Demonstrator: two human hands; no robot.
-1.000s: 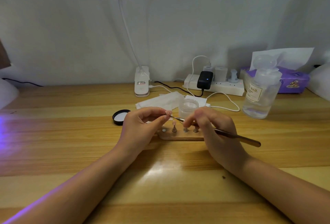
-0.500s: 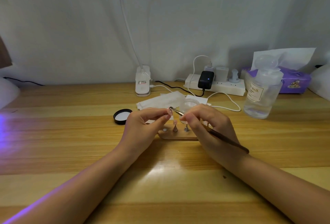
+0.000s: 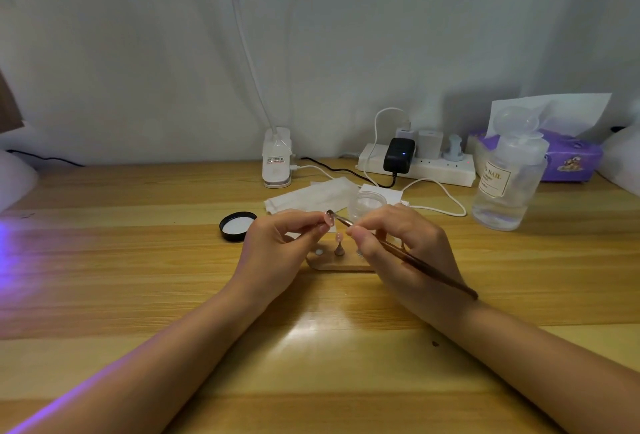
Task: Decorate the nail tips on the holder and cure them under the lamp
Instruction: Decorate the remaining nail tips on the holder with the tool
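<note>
A pink nail tip [image 3: 328, 218] sits pinched between the thumb and forefinger of the left hand [image 3: 277, 250], raised just above the wooden holder [image 3: 337, 264]. The brush [image 3: 401, 253] lies in the right hand [image 3: 405, 253], gripped near its front end by curled fingers, its handle running back over the wrist. Its point meets the top of the held tip, though whether it truly touches is hard to tell at this size. On the holder one more tip [image 3: 339, 238] stands upright on its peg, beside a bare peg base [image 3: 319, 252]; the right hand hides the rest of the holder. Just behind the hands stands a small clear jar [image 3: 367, 205], and its black lid [image 3: 238, 226] lies to the left on the table [image 3: 104, 260]. White wipes [image 3: 308, 196] lie behind the jar. Farther back are a clip lamp base [image 3: 276, 158], a power strip [image 3: 419, 165] with plugs, a clear bottle [image 3: 509, 188] and a purple tissue pack [image 3: 571, 162]. Violet light falls across the table's left edge.
</note>
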